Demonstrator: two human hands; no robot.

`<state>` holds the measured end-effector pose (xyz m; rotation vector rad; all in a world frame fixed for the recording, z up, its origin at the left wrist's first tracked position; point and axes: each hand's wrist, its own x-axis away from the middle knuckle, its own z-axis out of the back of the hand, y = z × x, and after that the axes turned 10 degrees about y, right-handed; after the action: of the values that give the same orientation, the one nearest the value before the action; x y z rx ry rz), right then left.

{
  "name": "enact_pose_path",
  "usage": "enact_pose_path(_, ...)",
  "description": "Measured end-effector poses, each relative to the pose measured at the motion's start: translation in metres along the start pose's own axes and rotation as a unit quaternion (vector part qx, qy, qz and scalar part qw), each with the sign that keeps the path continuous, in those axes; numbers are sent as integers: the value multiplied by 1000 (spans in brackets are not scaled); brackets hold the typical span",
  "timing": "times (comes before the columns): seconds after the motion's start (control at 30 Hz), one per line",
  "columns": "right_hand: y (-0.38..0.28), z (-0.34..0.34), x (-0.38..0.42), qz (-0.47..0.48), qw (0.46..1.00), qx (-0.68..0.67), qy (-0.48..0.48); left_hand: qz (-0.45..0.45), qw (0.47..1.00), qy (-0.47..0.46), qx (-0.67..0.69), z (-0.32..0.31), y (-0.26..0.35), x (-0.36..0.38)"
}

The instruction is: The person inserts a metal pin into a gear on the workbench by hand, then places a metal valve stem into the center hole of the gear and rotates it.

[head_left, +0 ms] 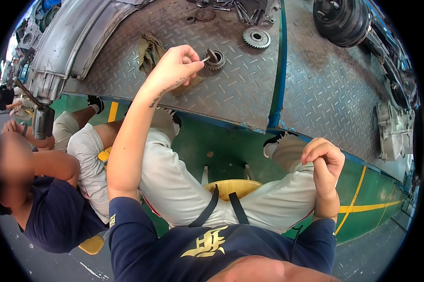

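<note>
- The person sits on a yellow stool (231,187) facing a steel bench (249,89), which has a raised diamond tread that is worn and rust-stained.
- The left hand (174,66) reaches out to about 11 o'clock, with its fingers pinched shut on a thin metal pin (206,58). The pin's tip meets a small toothed ring (215,59) lying flat on the bench, probably so it can be picked at without being lifted.
- The right hand (322,162) hangs at about 3 o'clock over the right knee. It is curled into a loose fist and I see nothing in it.
- A crumpled, oily olive rag (148,49) lies just beside the left hand at 10 o'clock, handy for wiping.
- A larger sprocket (256,37) lies flat at 12 o'clock, apart from the ring, with bright regular teeth.
- Loose bolts and washers (231,9) are scattered at the far edge.
- A black ribbed drum (341,19) sits at 1 o'clock, and a grey cast housing (394,129) at 3 o'clock.
- A second person (57,188) in a navy shirt sits close by at 8 o'clock.
</note>
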<state>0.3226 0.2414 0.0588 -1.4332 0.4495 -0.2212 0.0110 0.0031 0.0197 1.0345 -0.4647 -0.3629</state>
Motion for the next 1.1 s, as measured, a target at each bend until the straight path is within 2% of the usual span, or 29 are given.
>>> enact_pose_path(0.27,0,0,-1,2,1000,7,-3,3,999,-35,20,3,-13,-11)
enact_pose_path(0.37,0,0,-1,1,1000,5,-2,4,1000,-8,5,0,-4,-2)
enact_pose_path(0.47,-1,0,-1,-3,1000,5,-3,-55,997,39,-33,-2,-12,-5)
enact_pose_path(0.67,-1,0,-1,-4,1000,8,-2,0,999,33,-19,-2,3,3)
enact_pose_path(0.77,-2,0,-1,-6,1000,6,-1,28,999,-21,1,1,-4,-5)
enact_pose_path(0.87,-3,0,-1,-9,1000,5,0,43,999,-22,21,0,-3,-4)
enact_pose_path(1.1,-2,0,-1,-7,1000,3,1,-34,999,36,-21,-3,-5,-1)
